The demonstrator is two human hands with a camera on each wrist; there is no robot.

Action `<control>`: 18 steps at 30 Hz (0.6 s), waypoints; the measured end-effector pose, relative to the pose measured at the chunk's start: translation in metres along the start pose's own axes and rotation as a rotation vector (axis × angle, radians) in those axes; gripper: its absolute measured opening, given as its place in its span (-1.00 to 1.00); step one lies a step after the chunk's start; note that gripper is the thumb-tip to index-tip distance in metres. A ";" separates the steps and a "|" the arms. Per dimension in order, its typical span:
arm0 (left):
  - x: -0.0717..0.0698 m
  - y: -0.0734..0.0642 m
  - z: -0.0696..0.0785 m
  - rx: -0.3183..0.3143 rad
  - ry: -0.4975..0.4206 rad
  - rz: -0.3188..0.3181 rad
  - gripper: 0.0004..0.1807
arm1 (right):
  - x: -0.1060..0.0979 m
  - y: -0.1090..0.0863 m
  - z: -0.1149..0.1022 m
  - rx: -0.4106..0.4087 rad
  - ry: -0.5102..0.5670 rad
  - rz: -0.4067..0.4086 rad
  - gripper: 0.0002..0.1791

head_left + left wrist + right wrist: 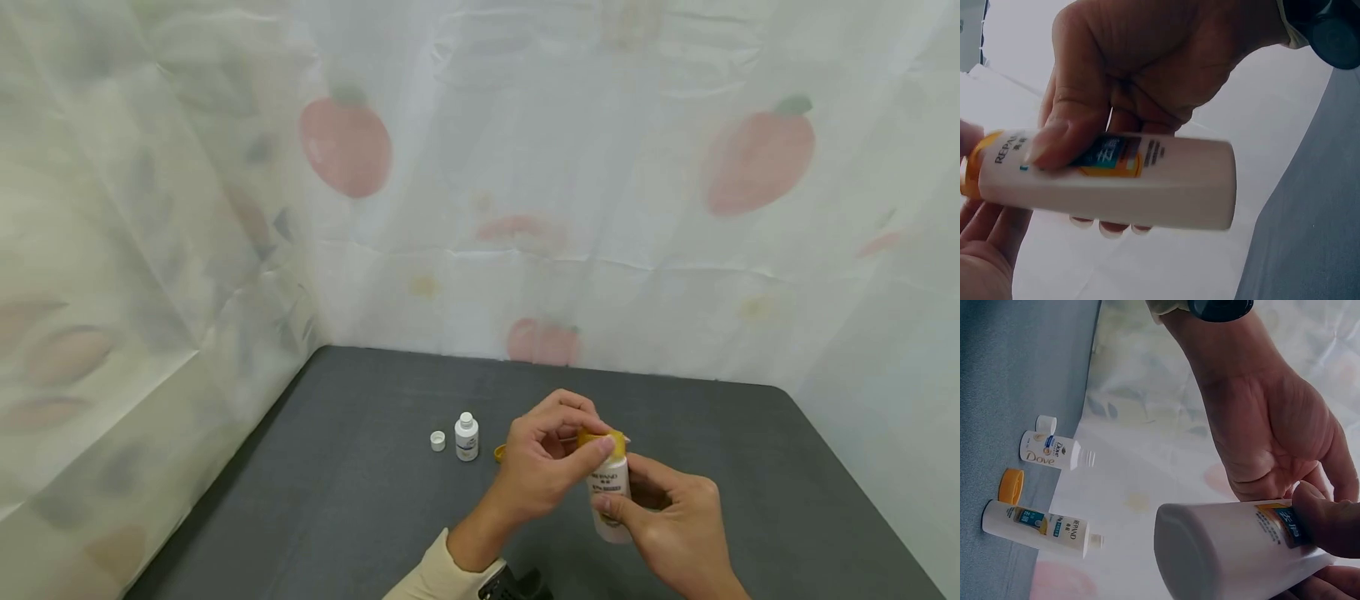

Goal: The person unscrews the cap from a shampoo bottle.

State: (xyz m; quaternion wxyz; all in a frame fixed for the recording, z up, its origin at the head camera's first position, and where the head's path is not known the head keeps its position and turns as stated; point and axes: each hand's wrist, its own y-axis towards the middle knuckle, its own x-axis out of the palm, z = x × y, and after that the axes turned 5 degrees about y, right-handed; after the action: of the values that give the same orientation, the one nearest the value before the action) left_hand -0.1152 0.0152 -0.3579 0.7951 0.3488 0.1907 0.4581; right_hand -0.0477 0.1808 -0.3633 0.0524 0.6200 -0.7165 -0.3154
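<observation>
My right hand grips a white REPAND shampoo-style bottle round its body, thumb across the front label. Its yellow cap is pinched between the thumb and fingers of my left hand. In the head view the bottle stands nearly upright, raised in front of me. The left wrist view shows the cap on the bottle's end, partly covered by fingers. From the right wrist, the bottle's base faces the camera, and my left hand reaches in from above.
On the dark grey table, left of my hands, stand a small uncapped Dove bottle and its white cap. Beside them is a second REPAND bottle, uncapped, with a loose yellow cap; my left hand hides this bottle in the head view.
</observation>
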 end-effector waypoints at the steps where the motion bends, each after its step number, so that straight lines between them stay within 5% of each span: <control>1: 0.001 0.000 0.000 0.003 0.009 0.008 -0.82 | 0.000 0.000 0.000 0.001 0.000 -0.001 -0.59; 18: 0.004 -0.001 0.004 0.013 0.012 -0.052 -0.79 | 0.003 -0.001 -0.002 0.014 0.041 -0.021 -0.63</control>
State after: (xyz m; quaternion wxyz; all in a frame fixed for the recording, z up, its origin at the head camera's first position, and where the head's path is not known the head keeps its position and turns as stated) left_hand -0.1103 0.0164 -0.3562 0.8032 0.3463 0.2076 0.4381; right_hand -0.0463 0.1768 -0.3633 0.0591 0.6343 -0.7109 -0.2980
